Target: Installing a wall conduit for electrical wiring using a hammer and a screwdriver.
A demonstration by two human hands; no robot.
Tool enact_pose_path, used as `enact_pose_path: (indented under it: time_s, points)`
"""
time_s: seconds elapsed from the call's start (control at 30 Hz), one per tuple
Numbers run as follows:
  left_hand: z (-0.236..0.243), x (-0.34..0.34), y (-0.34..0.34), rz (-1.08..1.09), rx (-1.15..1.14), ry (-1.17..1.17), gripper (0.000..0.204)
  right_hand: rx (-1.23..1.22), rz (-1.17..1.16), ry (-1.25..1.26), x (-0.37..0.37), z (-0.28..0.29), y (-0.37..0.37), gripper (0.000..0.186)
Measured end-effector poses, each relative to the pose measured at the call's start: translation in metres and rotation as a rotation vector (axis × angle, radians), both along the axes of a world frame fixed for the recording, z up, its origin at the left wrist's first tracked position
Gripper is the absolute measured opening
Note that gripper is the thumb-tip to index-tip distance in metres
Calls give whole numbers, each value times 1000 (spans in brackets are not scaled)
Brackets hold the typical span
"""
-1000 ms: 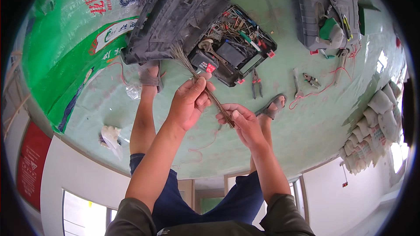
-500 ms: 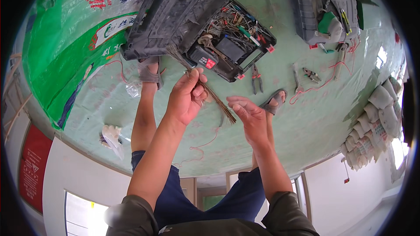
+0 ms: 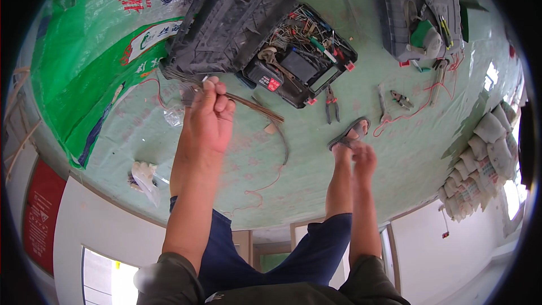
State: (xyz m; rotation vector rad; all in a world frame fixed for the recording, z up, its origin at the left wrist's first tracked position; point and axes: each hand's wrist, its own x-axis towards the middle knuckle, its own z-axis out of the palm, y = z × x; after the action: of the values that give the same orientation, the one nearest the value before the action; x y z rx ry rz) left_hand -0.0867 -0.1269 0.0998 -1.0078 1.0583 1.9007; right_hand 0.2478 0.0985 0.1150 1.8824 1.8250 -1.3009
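My left hand (image 3: 212,116) is closed on a bundle of thin brownish wires (image 3: 254,106), which now slants from the upper left down to the right, below the open black toolbox (image 3: 255,82). My right hand (image 3: 364,158) is off the bundle, out to the right just below my sandalled foot (image 3: 348,133); it is blurred, so I cannot tell what its fingers do. Pliers (image 3: 331,105) lie on the green floor covering (image 3: 299,186) beside the toolbox, and a long dark thin strand (image 3: 285,152) curves beneath the bundle.
A closed grey case (image 3: 392,11) with tools on it stands upper right, more hand tools (image 3: 401,99) and red wire below it. A green and white plastic sack (image 3: 76,107) covers the left. Pale stacked bags (image 3: 488,152) lie at the right, a white glove-like item (image 3: 144,178) lower left.
My right hand has let go of the wire bundle and moved out to the right. My left hand has carried the bundle leftward, tilting it flatter.
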Motion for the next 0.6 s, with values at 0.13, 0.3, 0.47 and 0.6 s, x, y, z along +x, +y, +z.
enact_pose_path:
  time_s: [0.13,0.3,0.47,0.6]
  points:
    - [8,0,11,-153,-38,30,18,-54,-497,113,-22,29,42,14]
    - [18,33,29,-560,-122,7,18,141,573,300,-137,41,7,16]
    - [21,48,39,-544,14,-74,17,-91,285,297,-183,27,-77,9]
    - [23,50,42,-514,84,-75,21,-161,53,223,-186,16,-103,11]
